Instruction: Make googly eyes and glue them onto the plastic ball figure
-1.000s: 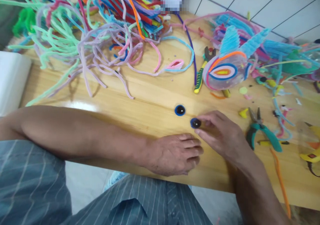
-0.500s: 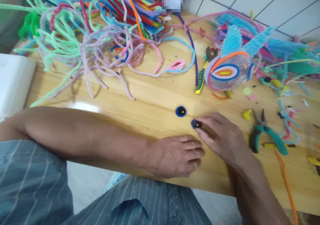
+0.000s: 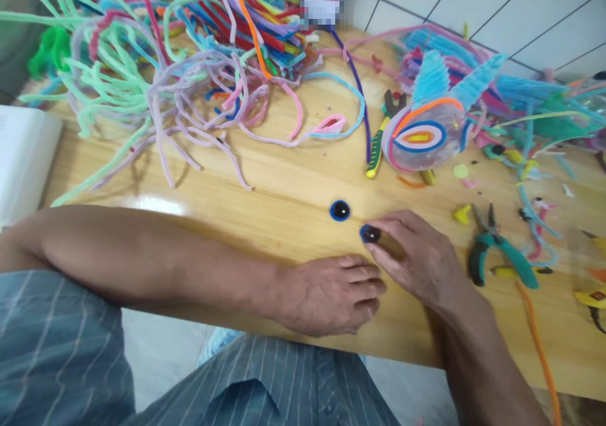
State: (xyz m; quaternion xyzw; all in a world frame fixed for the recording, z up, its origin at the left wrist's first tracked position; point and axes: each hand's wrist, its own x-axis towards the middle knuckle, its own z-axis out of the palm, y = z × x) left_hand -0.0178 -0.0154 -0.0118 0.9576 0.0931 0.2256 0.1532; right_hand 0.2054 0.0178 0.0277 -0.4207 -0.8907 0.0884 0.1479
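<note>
My left hand (image 3: 331,296) lies palm down on the wooden table (image 3: 213,218), its fingers stretched out and holding nothing. Between the thumb and fingertips of my right hand (image 3: 416,259) is a round black craft eye with a blue rim (image 3: 369,233), at or just above the tabletop. A second, matching craft eye (image 3: 339,211) rests on the wood a little to the upper left, touched by neither hand. Beyond it sits a clear rounded craft body (image 3: 445,148) with blue fuzzy ears and a layered eye shape of orange, white and blue pipe cleaner.
Green-handled pliers (image 3: 502,249) lie right of my right hand, near an orange pipe cleaner (image 3: 534,337). Yellow-green cutters (image 3: 376,148) lie beside the craft body. Tangled pipe cleaners (image 3: 189,91) cover the back left. More pipe cleaners and scraps are heaped at the back right.
The view has shifted slightly, so most things on the table appear a little further left. Both hands keep their poses, and the right still pinches the craft eye.
</note>
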